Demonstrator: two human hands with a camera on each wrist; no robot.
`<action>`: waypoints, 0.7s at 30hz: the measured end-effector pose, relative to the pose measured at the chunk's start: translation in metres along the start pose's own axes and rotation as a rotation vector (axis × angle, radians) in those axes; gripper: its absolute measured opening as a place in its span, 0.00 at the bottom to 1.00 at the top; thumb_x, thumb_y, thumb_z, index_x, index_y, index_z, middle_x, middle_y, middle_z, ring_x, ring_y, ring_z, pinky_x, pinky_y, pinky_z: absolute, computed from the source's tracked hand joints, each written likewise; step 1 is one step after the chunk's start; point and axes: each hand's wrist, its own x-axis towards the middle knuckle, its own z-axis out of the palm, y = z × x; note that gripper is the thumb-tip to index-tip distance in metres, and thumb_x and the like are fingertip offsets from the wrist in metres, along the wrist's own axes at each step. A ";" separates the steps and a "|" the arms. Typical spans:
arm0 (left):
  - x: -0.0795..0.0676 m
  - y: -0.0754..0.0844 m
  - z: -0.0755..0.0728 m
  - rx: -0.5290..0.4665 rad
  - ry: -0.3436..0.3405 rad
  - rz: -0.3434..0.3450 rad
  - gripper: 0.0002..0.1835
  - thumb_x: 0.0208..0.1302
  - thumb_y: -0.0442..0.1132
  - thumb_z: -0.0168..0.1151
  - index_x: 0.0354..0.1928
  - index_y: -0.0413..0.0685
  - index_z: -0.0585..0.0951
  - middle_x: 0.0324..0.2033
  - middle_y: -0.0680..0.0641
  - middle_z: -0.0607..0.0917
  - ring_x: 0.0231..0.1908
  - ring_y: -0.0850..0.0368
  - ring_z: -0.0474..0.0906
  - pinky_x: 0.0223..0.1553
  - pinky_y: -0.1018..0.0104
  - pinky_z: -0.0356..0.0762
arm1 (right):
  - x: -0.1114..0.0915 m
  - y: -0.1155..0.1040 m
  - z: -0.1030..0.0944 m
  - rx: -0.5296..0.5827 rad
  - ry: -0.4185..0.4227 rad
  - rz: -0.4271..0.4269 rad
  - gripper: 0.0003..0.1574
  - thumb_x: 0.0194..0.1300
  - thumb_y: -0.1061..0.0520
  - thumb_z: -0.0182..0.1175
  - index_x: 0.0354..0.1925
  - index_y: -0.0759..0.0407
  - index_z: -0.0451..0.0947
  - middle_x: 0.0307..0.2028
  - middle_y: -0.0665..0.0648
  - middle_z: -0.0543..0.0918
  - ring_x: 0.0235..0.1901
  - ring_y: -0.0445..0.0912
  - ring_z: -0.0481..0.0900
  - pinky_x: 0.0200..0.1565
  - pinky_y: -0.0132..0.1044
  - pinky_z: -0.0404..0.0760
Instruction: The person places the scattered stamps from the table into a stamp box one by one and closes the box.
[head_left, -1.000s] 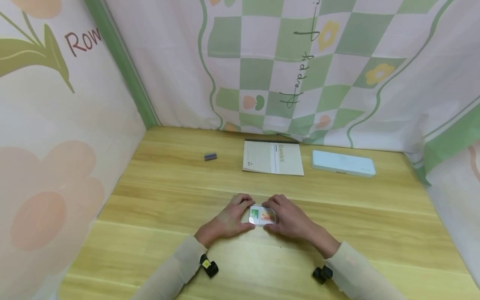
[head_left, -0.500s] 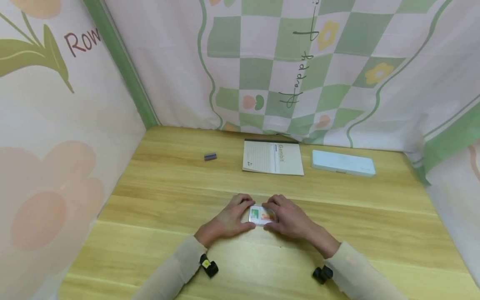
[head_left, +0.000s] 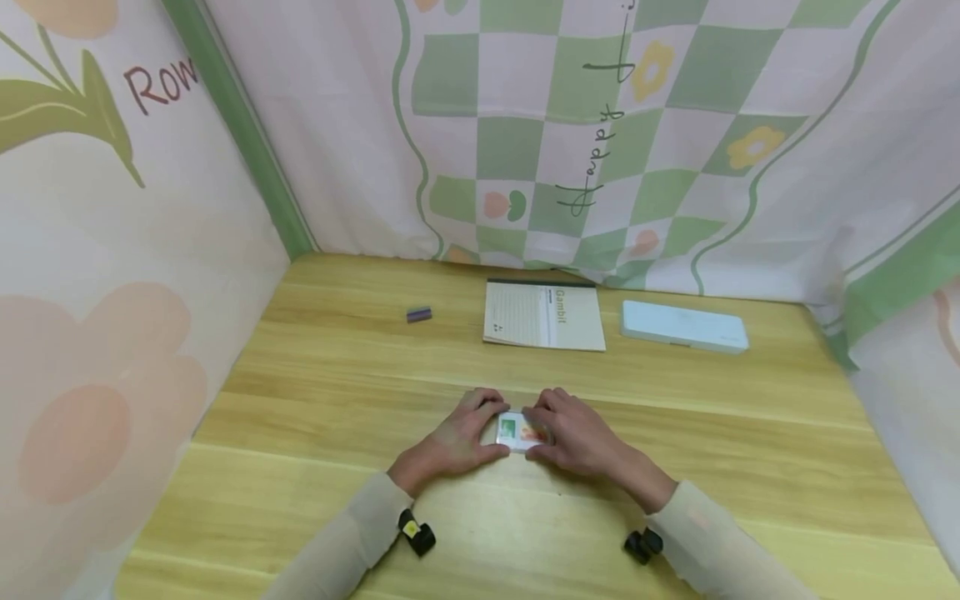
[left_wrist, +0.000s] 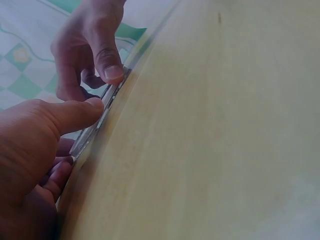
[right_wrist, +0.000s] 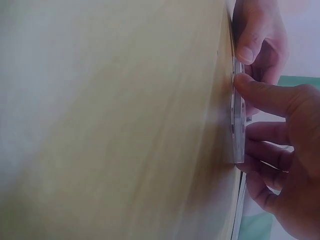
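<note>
Both hands hold a small flat clear plastic case by its opposite ends, low over the wooden table. Green and orange-red pictures show through its top. My left hand grips the left end, thumb on the near edge and fingers at the far edge. My right hand grips the right end the same way and covers part of it. Seen edge-on in the left wrist view, the case looks thin and layered. In the right wrist view the case's edge lies at or just above the tabletop; I cannot tell which.
Behind the hands, a notebook marked "Gambit" lies on the table. To its left is a small dark purple block; to its right, a pale blue pencil case. Printed curtains hang along the back and sides.
Both hands keep their grip on the clear case and have barely moved. The whole head view has shifted very slightly.
</note>
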 end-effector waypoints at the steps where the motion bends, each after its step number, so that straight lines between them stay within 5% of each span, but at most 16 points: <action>1: 0.000 0.000 0.000 -0.003 -0.001 -0.001 0.34 0.63 0.51 0.65 0.67 0.44 0.70 0.64 0.47 0.65 0.65 0.54 0.61 0.66 0.60 0.64 | 0.000 0.000 0.000 -0.002 -0.003 0.002 0.36 0.54 0.42 0.72 0.55 0.62 0.80 0.42 0.52 0.76 0.40 0.43 0.69 0.38 0.34 0.72; 21: 0.003 0.011 -0.006 0.052 -0.052 -0.027 0.29 0.63 0.51 0.65 0.61 0.43 0.73 0.63 0.47 0.66 0.63 0.54 0.63 0.63 0.63 0.68 | 0.002 -0.002 0.003 -0.063 -0.007 -0.010 0.35 0.55 0.40 0.70 0.53 0.61 0.80 0.40 0.50 0.74 0.39 0.43 0.67 0.38 0.35 0.68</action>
